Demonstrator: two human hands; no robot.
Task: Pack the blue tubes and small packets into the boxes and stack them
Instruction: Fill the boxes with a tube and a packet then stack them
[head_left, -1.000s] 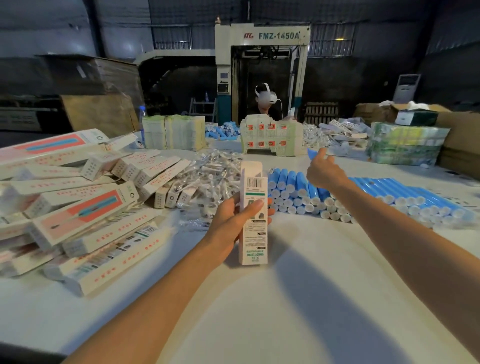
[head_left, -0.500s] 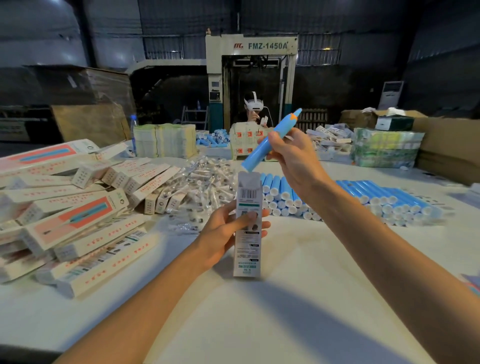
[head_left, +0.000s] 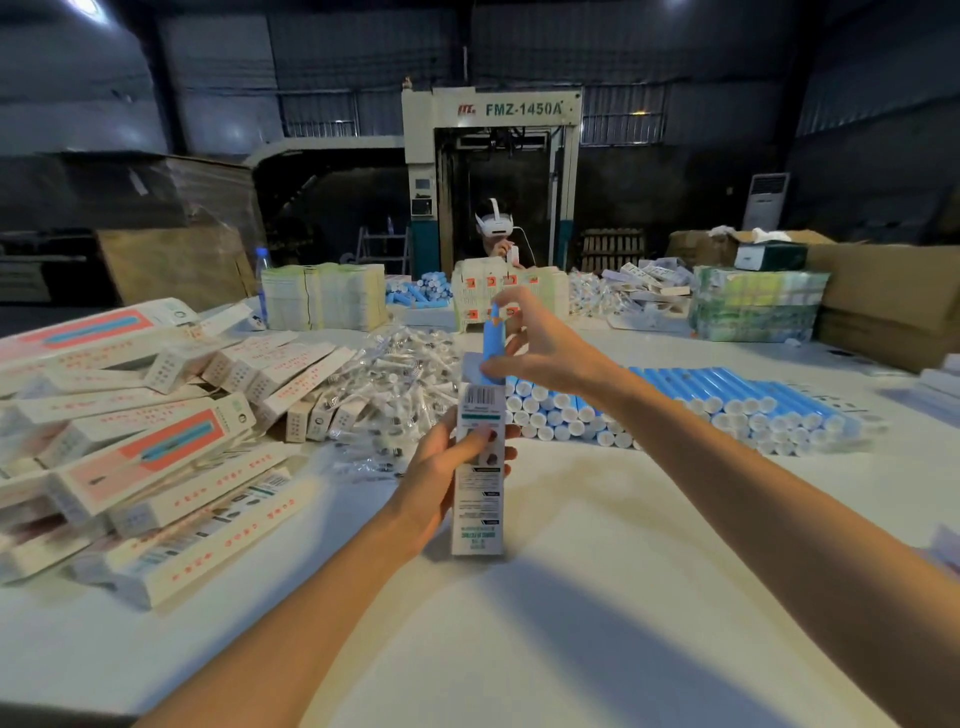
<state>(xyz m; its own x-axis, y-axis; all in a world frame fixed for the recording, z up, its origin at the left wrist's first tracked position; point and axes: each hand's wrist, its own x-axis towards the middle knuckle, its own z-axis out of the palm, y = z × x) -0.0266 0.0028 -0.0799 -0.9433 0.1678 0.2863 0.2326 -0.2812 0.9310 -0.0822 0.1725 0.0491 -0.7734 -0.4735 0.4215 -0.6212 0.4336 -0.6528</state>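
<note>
The left hand (head_left: 444, 470) grips a box (head_left: 478, 512) standing upright on the table (head_left: 545, 639), thumb across its front and fingers curled round its far edge. The right hand (head_left: 550, 348) pinches a blue tube (head_left: 492, 340) between thumb and fingertips, held upright with its lower end in the box's open top. More tubes (head_left: 727, 402) lie stacked just behind.

Dim, bluish hall light comes from ceiling lamps (head_left: 85, 6) glaring high above the grip, and both forearms (head_left: 311, 613) cast soft shadows on the white tabletop (head_left: 597, 519) below it. The right hand (head_left: 545, 348) pinching the blue plastic tube (head_left: 491, 339) is motion-blurred, while the upright white cardboard box (head_left: 478, 509) under it is sharper. The stacked white cartons (head_left: 130, 457) left of the grip smear and bend.
</note>
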